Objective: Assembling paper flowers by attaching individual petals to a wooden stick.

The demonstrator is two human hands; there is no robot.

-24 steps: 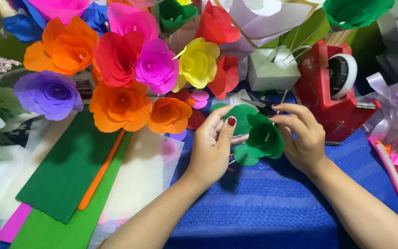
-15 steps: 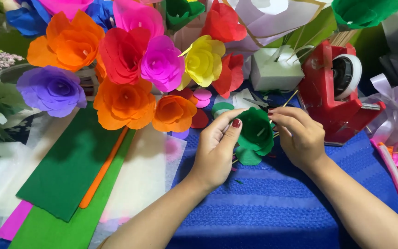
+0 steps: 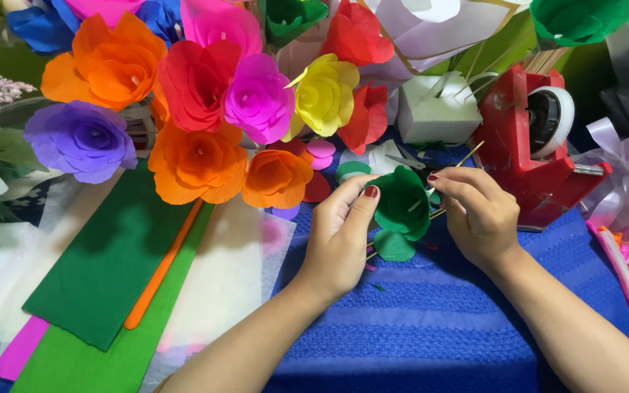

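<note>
Both my hands work on a green paper flower (image 3: pixel 400 202) on a thin wooden stick (image 3: pixel 467 155), above a blue woven cloth (image 3: pixel 431 327). My left hand (image 3: pixel 340 240) pinches the flower's left side with thumb and fingers. My right hand (image 3: pixel 475 211) grips its right side and the stick. A loose green petal (image 3: pixel 393 246) hangs just below the flower.
A bunch of paper flowers, orange (image 3: pixel 194 164), pink (image 3: pixel 256 98), yellow (image 3: pixel 325 94), purple (image 3: pixel 81 138) and red (image 3: pixel 198 80), fills the upper left. Green paper sheets (image 3: pixel 111 269) lie at left. A red tape dispenser (image 3: pixel 529 145) and a white foam block (image 3: pixel 438 113) stand behind my hands.
My hands have turned and pressed the green flower closer together; it now sits more upright between my fingers. The view has shifted slightly.
</note>
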